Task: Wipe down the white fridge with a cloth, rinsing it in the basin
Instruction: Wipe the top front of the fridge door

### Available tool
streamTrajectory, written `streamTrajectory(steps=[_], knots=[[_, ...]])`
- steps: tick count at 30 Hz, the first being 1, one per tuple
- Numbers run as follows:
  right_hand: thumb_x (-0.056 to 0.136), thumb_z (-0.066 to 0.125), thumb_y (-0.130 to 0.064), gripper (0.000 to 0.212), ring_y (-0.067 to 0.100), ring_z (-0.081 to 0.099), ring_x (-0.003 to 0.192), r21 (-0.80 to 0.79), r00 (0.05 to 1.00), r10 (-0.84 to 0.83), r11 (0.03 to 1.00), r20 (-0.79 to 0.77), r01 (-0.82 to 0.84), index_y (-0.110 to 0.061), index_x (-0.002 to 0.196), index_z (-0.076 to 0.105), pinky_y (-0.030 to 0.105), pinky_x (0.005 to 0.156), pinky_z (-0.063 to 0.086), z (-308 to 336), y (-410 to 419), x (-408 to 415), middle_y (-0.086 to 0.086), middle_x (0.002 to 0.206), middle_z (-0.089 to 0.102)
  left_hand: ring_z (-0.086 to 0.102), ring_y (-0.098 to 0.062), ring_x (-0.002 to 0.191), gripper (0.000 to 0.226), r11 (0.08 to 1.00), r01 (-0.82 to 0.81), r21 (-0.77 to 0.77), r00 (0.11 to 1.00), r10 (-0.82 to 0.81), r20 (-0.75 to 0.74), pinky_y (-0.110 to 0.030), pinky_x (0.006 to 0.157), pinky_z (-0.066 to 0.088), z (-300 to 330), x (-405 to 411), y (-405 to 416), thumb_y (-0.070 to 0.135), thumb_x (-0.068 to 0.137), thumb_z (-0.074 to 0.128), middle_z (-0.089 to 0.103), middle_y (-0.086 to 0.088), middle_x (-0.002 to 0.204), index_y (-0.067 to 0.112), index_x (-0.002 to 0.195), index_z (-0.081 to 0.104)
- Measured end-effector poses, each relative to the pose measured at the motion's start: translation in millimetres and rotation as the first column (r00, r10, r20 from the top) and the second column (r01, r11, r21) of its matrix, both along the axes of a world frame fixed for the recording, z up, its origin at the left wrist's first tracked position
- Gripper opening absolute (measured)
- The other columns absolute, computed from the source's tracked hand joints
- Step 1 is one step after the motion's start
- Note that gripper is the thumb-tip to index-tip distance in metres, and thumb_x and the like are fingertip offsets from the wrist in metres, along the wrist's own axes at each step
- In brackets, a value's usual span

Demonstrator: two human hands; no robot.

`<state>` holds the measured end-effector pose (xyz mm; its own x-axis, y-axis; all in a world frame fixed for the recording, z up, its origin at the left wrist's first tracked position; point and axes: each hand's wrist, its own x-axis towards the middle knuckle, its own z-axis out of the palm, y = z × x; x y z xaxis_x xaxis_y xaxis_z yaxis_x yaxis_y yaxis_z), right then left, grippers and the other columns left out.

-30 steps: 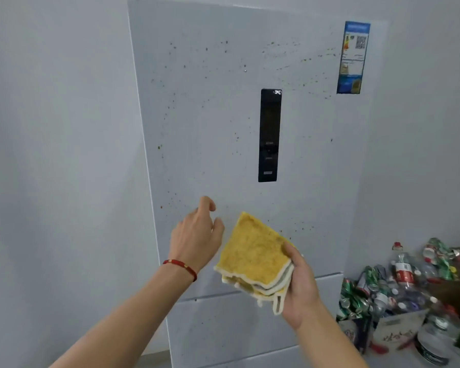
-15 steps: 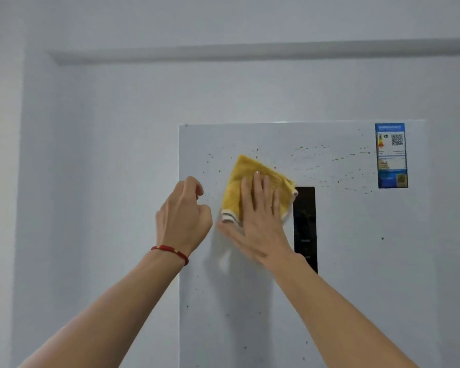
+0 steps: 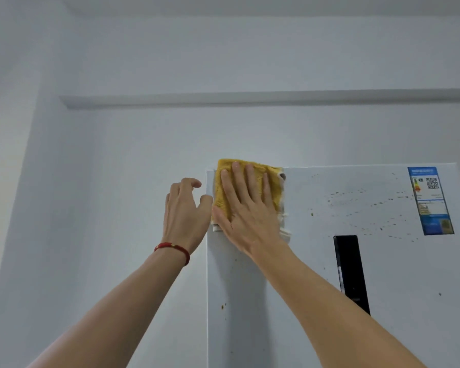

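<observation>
A: Head view, starting at the left: we see a bare grey-white wall [image 3: 64, 208] filling that side, with a ledge [image 3: 250, 98] running across above the fridge.

B: Next comes our left hand [image 3: 186, 213], a red string bracelet [image 3: 174, 249] on its wrist. It hangs just beside the fridge's left edge, fingers loosely curled, holding nothing.

A: We cannot tell whether its thumb touches the cloth; the two sit very close.

B: Then the yellow cloth [image 3: 222, 192], folded, with white edging showing at its lower and right sides. It lies flat on the top left corner of the white fridge [image 3: 383, 288], its upper edge level with the fridge top.

A: Our right hand [image 3: 246, 208] presses it there, fingers straight and slightly spread, palm flat. That hand and forearm cover much of the cloth and part of the door below it.

B: The door looks dirty: small brownish specks scatter to the right of the cloth, with a few further down.

A: Further right we see a black display panel [image 3: 351, 272], partly hidden by our right forearm, and a blue energy label [image 3: 430, 200] at the top right corner.

B: We count two hands, one cloth, one fridge, one panel, one label, one bracelet.
</observation>
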<state>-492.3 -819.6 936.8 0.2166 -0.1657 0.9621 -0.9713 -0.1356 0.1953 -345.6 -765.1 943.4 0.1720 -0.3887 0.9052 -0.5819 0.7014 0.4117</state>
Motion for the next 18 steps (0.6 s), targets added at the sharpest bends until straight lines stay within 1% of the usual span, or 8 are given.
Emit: streamTrajectory(steps=[3,5,7,9,11,14,16,18], knots=[[0.105,0.025,-0.059,0.074,0.026,-0.011,0.159,0.02,0.988,-0.017,1.0,-0.152,0.02,-0.021,0.166,0.007,0.055,0.128,0.001,-7.4,-1.1,14.7,0.002,0.174,-0.003,0.043,-0.018,0.13,0.036,0.996,0.081,0.023,0.992,-0.079,-0.098,-0.037,0.106,0.039,7.6,-4.6,-7.4,0.03,0.101,0.041,0.042,0.007,0.135,0.026,0.137,0.045],[0.103,0.027,-0.059,0.074,0.023,-0.008,0.16,0.015,0.951,0.003,1.0,-0.309,0.002,-0.023,0.166,0.008,0.055,0.127,0.007,-23.3,5.4,-6.5,0.0,0.174,0.0,0.034,-0.015,0.137,0.042,0.994,0.109,0.024,0.991,-0.107,-0.081,-0.031,0.106,0.032,2.1,-10.8,-10.9,0.032,0.102,0.039,0.037,0.006,0.144,0.027,0.144,0.039],[0.101,0.031,-0.061,0.077,0.023,-0.004,0.16,0.005,0.934,0.015,1.0,-0.356,-0.015,-0.026,0.166,0.009,0.056,0.127,0.01,-30.3,10.6,-41.2,0.0,0.174,0.0,0.028,-0.013,0.14,0.047,0.993,0.12,0.02,0.992,-0.119,-0.035,-0.028,0.108,0.027,-7.2,-17.0,-11.7,0.033,0.104,0.037,0.031,0.007,0.151,0.026,0.15,0.034],[0.098,0.033,-0.065,0.08,0.025,-0.001,0.16,-0.043,0.969,-0.033,0.999,-0.245,0.023,-0.027,0.166,0.012,0.059,0.126,0.012,-26.0,8.8,-76.2,0.002,0.174,0.001,0.026,-0.011,0.14,0.048,0.993,0.114,0.018,0.993,-0.114,0.007,-0.026,0.107,0.024,-14.1,-18.6,-12.2,0.032,0.104,0.037,0.03,0.007,0.152,0.023,0.151,0.034],[0.094,0.034,-0.067,0.085,0.026,0.0,0.16,-0.041,0.997,-0.071,0.997,-0.032,0.07,-0.028,0.166,0.012,0.059,0.126,0.009,-12.5,7.3,-99.7,0.003,0.174,0.002,0.028,-0.01,0.136,0.046,0.995,0.095,0.004,0.995,-0.095,0.032,-0.025,0.105,0.024,-15.2,-15.2,-11.6,0.03,0.104,0.038,0.032,0.009,0.151,0.024,0.15,0.037],[0.094,0.032,-0.063,0.086,0.027,-0.008,0.16,-0.001,0.972,-0.057,0.998,0.227,0.059,-0.027,0.166,0.002,0.058,0.126,-0.001,6.8,2.8,-83.4,0.003,0.174,-0.006,0.03,-0.009,0.134,0.044,0.996,0.046,-0.076,0.998,-0.043,0.045,-0.02,0.105,0.022,-10.7,-17.6,-13.6,0.03,0.101,0.036,0.037,0.007,0.149,0.023,0.144,0.044],[0.097,0.034,-0.06,0.082,0.027,-0.008,0.16,-0.013,0.991,-0.034,0.999,0.126,0.036,-0.027,0.166,0.003,0.057,0.126,0.0,5.7,0.1,-55.7,0.002,0.174,-0.006,0.028,-0.013,0.14,0.049,0.989,-0.024,-0.146,0.995,0.038,0.094,-0.018,0.111,0.02,-7.8,-31.7,-16.2,0.033,0.096,0.034,0.039,0.004,0.151,0.022,0.142,0.048],[0.101,0.037,-0.06,0.077,0.024,-0.008,0.16,-0.004,0.993,-0.008,1.0,-0.119,0.008,-0.029,0.166,0.008,0.056,0.127,0.005,-5.9,0.3,-49.4,-0.002,0.174,-0.003,0.027,-0.017,0.144,0.045,0.98,-0.105,-0.169,0.985,0.127,0.12,-0.032,0.119,0.022,-5.8,-52.2,-17.4,0.033,0.097,0.034,0.039,0.003,0.154,0.022,0.138,0.05]])
